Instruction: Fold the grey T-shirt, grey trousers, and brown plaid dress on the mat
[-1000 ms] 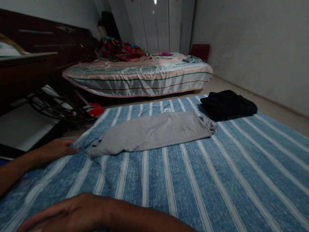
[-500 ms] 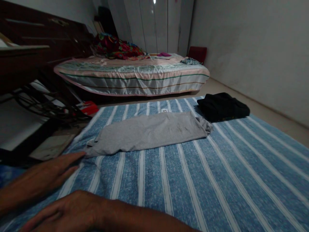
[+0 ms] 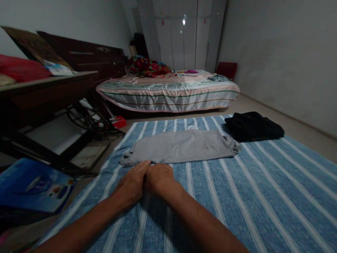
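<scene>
Fingers [image 3: 142, 166], earlier apart, now sit together by the grey garment [image 3: 181, 146].

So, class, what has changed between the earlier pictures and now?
The left hand moved rightward, the right hand forward and rightward; they now meet at the near edge of the grey garment. Any grip is hidden. The grey garment and black garment lie as before.

A home bedroom, with bed [image 3: 168, 98] and wardrobe [image 3: 179, 42].
</scene>
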{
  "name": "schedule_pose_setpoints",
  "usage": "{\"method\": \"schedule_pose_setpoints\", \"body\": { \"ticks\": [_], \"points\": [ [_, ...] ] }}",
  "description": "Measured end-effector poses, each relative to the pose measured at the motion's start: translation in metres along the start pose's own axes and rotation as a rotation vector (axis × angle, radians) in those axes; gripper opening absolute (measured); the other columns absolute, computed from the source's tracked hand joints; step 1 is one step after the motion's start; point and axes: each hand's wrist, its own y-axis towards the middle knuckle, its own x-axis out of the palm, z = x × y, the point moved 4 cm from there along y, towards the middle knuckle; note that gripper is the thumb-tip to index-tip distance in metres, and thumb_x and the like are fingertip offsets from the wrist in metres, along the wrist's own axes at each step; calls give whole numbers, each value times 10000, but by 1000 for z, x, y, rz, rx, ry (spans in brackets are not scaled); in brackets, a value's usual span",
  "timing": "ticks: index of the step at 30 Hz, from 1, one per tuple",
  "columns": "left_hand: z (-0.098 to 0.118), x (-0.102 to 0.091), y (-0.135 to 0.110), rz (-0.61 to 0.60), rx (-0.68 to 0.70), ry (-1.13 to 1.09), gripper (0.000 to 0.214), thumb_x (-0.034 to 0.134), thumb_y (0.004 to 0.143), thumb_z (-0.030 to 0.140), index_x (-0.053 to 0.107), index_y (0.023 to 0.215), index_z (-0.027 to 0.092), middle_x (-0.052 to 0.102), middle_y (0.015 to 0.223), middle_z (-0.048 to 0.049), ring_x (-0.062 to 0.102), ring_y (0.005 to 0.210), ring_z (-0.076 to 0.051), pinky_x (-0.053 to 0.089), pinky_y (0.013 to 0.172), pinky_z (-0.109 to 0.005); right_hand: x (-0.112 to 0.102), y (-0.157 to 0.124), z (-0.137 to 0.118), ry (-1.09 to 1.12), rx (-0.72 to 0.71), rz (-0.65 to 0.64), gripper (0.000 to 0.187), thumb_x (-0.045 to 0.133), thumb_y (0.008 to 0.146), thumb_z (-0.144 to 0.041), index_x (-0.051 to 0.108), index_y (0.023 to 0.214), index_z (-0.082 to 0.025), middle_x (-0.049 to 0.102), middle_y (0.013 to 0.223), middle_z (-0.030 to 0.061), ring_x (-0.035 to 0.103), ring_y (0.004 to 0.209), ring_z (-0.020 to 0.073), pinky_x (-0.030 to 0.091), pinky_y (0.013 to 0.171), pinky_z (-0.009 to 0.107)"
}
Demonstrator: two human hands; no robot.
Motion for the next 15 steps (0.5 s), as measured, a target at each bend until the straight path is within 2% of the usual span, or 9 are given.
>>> {"method": "schedule_pose_setpoints", "body": {
  "ticks": [1, 3, 7, 10, 15],
  "points": [
    [13, 10, 2, 3, 22, -13, 512, 385, 859, 239, 525, 1338, 128, 532, 1397, -129, 499, 1286, -253, 400, 1080, -384, 4, -5, 9, -49, 48, 35, 385, 497, 875, -240, 630, 1179, -46, 675, 1096, 227, 638, 1028, 314, 490, 844, 428],
    [26, 24, 3, 13, 43, 11, 488, 381, 886, 254, 526, 1343, 166, 485, 1440, -121, 445, 1332, -264, 369, 1096, -456, 14, -14, 27, -124, 66, 117, 395, 497, 880, -275, 628, 1180, -52, 642, 1154, 236, 590, 1099, 344, 455, 900, 474],
    [15, 36, 0, 13, 66, 85, 494, 397, 937, 414, 480, 1386, 227, 415, 1490, -111, 377, 1380, -272, 314, 1102, -540, 33, -23, 53, -163, -46, 231, 487, 420, 947, -400, 558, 1264, -57, 493, 1376, 230, 413, 1311, 342, 345, 1051, 475],
    [6, 35, -5, 62, 100, 102, 506, 368, 953, 451, 507, 1369, 197, 443, 1466, -139, 406, 1360, -284, 329, 1089, -538, 38, -26, 63, -123, -102, 268, 596, 359, 960, -520, 482, 1341, -78, 406, 1461, 210, 317, 1381, 325, 270, 1108, 488],
    [8, 34, -15, 84, 215, 55, 466, 353, 963, 425, 562, 1324, 216, 550, 1380, -115, 505, 1283, -253, 377, 1074, -457, 39, -39, 69, -126, -173, 251, 689, 375, 940, -583, 430, 1384, -58, 370, 1481, 227, 283, 1400, 324, 236, 1132, 485]
  ]
}}
